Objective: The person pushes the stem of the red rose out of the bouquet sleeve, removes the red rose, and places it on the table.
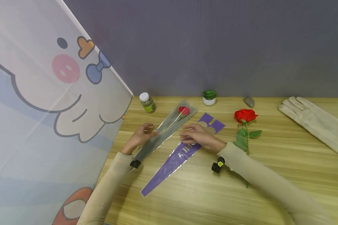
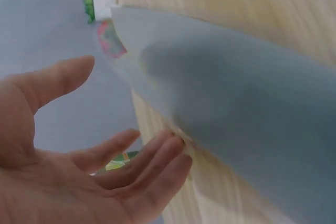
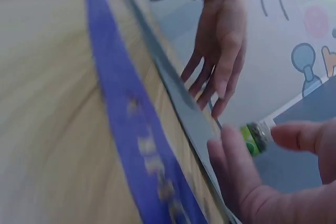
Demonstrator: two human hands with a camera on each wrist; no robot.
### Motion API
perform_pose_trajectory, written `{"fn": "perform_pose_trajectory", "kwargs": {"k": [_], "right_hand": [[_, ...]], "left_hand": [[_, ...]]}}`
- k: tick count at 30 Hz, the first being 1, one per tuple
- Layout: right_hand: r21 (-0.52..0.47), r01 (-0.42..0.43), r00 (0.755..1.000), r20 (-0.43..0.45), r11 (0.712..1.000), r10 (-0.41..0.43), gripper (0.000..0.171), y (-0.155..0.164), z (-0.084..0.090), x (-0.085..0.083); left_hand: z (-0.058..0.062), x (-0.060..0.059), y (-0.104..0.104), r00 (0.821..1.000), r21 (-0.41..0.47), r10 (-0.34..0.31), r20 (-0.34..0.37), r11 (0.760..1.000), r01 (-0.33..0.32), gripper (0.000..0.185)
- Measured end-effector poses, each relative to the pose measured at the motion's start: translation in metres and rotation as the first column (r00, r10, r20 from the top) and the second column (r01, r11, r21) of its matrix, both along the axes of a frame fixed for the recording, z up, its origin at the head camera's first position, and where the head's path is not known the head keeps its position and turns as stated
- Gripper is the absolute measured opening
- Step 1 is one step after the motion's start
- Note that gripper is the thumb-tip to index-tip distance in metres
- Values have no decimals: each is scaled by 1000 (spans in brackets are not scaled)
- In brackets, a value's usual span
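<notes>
Left hand (image 1: 140,137): hung loosely spread, empty.
Right hand (image 1: 201,136): hung over purple wrapper (image 1: 171,162), thumb parted, empty.
Wrapped rose (image 1: 163,136): slanted away rightward between hands, nearer left.

Glossy plastic grey sleeve (image 1: 166,133), shiny plastic purple sleeve (image 1: 169,168), wood-grained tabletop (image 1: 197,197), matt cloth glove (image 1: 315,122)
</notes>
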State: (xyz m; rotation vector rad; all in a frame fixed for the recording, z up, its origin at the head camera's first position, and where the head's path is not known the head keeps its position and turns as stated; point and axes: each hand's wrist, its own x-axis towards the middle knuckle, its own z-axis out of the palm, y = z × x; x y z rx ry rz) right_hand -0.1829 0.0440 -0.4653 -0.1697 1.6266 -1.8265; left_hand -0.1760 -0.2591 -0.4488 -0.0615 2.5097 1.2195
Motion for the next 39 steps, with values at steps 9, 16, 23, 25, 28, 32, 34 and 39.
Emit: {"fn": "perform_pose_trajectory", "kwargs": {"k": [9, 16, 23, 25, 28, 32, 34, 39], "right_hand": [[-99, 116, 979, 178, 988, -97, 44, -28, -12, -8], [-144, 234, 939, 288, 961, -186, 35, -41, -15, -4], [-177, 272, 921, 334, 946, -202, 19, -47, -17, 0], [-174, 275, 918, 338, 946, -205, 22, -47, -18, 1], [-164, 273, 918, 340, 948, -205, 28, -49, -19, 3], [-157, 264, 922, 332, 952, -201, 36, -51, -20, 5], [-158, 256, 926, 324, 954, -195, 40, -52, -20, 7], [-170, 241, 933, 312, 955, -180, 49, -53, -19, 8]], "left_hand": [[-2, -11, -4, 995, 76, 15, 99, 997, -22, 61], [-4, -13, -5, 992, 100, -32, 122, 995, 19, 50], [-11, -10, -3, 994, 90, -47, 101, 995, 38, 53], [-12, -9, -3, 994, 90, -43, 98, 995, 34, 50], [-13, -7, -2, 995, 85, -48, 91, 996, 40, 44], [-12, -5, -3, 995, 92, -57, 87, 995, 49, 41], [-12, -4, -3, 994, 104, -55, 95, 994, 45, 40], [-12, -4, -4, 991, 173, -70, 113, 984, 49, 38]]}}
